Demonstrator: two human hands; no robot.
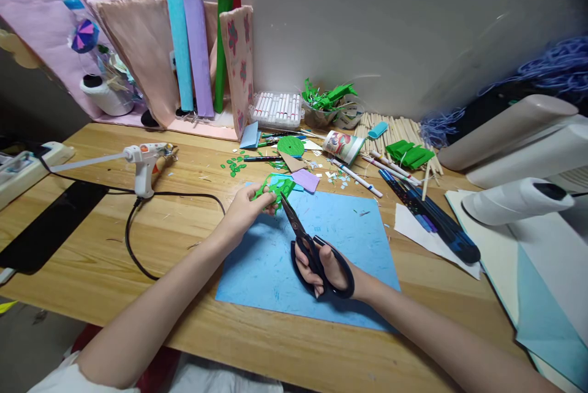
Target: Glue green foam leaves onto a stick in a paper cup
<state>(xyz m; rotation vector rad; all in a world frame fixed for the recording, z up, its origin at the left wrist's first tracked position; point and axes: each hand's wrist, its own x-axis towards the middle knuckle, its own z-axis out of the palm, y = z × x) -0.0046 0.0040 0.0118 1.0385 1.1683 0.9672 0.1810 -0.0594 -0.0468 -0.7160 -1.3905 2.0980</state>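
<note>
Left fingers (265,199): pinching crumpled green paper (283,187) at the far left corner of the blue sheet (261,276).
Right fingers (302,256): gripping the scissors (301,236) through the black handles.
Blades: pointing far left, close to the green paper; contact is hard to make out.
Far worktop (184,231): scattered green cut-outs (234,167), a green disc (291,145), a tipped cup (343,147).
Left side: glue gun (144,172).
Right side: white spool (514,200), lying sideways.
</note>
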